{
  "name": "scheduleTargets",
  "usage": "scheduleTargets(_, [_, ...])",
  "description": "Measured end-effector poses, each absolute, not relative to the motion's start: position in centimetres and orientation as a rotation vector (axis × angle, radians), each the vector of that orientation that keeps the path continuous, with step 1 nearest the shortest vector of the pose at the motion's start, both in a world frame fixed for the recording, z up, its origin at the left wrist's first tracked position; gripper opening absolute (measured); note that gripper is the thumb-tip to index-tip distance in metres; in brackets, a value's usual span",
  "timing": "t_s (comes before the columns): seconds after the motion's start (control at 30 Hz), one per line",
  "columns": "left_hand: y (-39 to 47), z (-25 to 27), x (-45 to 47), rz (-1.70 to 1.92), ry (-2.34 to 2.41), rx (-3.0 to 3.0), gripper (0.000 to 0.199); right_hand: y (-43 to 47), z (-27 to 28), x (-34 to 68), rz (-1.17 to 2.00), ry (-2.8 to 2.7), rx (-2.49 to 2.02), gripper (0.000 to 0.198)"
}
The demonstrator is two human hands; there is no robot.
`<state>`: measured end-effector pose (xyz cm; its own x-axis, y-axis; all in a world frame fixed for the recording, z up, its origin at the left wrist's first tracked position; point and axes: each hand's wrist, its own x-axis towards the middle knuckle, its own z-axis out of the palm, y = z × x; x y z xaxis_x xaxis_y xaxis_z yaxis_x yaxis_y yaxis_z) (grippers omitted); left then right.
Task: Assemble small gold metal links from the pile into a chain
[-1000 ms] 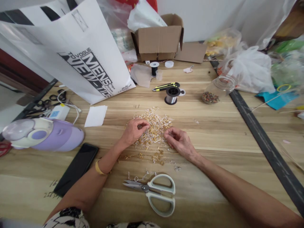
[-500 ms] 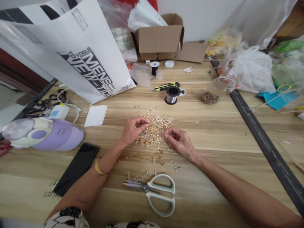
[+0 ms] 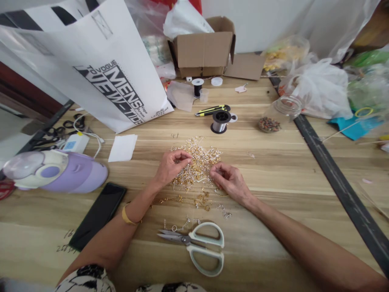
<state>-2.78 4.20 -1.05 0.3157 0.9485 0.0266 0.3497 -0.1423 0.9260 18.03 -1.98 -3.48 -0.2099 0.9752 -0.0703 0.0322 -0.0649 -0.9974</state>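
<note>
A heap of small gold and silver jewelry pieces point(image 3: 197, 164) lies on the wooden table between my hands. My left hand point(image 3: 173, 166) is at the heap's left side, thumb and forefinger pinched together; what they hold is too small to make out. At the right edge of the heap, my right hand point(image 3: 229, 180) is closed in a pinch too, its contents hidden. Gold chains point(image 3: 194, 200) stretch below the heap, with a short silver chain point(image 3: 224, 211) beside them. Nearer to me lie scissors point(image 3: 194, 245) with pale handles, their tips by another silver chain point(image 3: 182, 226).
A black phone point(image 3: 97, 217) and purple bottle point(image 3: 73, 172) lie left, near white paper point(image 3: 122, 148). Behind the heap are a wire spool point(image 3: 220, 122), utility knife point(image 3: 212, 110), and cardboard box point(image 3: 205, 50). A glass jar point(image 3: 278, 115) lies right; a large white bag point(image 3: 100, 73) stands left.
</note>
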Motion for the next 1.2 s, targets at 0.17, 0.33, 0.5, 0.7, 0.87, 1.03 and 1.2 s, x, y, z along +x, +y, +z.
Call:
scheduleTargets(0.17, [4.1, -0.3, -3.0, 0.699, 1.15, 1.923, 0.009, -2.0, -3.6, 18.1, 1.405, -1.347, -1.178, 0.024])
scheduleTargets(0.33, [4.0, 0.2, -3.1, 0.53, 1.046, 2.136, 0.006, -2.0, -3.6, 18.1, 1.406, -1.347, -1.186, 0.023])
scheduleTargets(0.5, [4.0, 0.1, -3.0, 0.448, 0.915, 2.301, 0.009, -1.9, -3.5, 18.0, 1.398, -1.356, -1.17, 0.021])
scheduleTargets(0.7, [4.8, -0.9, -3.5, 0.603, 1.08, 2.381, 0.009, -2.0, -3.5, 18.0, 1.412, -1.343, -1.174, 0.022])
scheduleTargets(0.87, [5.2, -1.6, -3.8, 0.641, 1.155, 2.399, 0.008, -2.0, -3.6, 18.0, 1.401, -1.35, -1.167, 0.019])
scheduleTargets(1.03, [4.9, -1.6, -3.8, 0.455, 1.143, 2.482, 0.011, -2.0, -3.6, 18.1, 1.397, -1.351, -1.157, 0.018])
scheduleTargets(1.2, [4.9, -1.6, -3.8, 0.378, 1.155, 2.524, 0.011, -2.0, -3.7, 18.1, 1.401, -1.354, -1.161, 0.018])
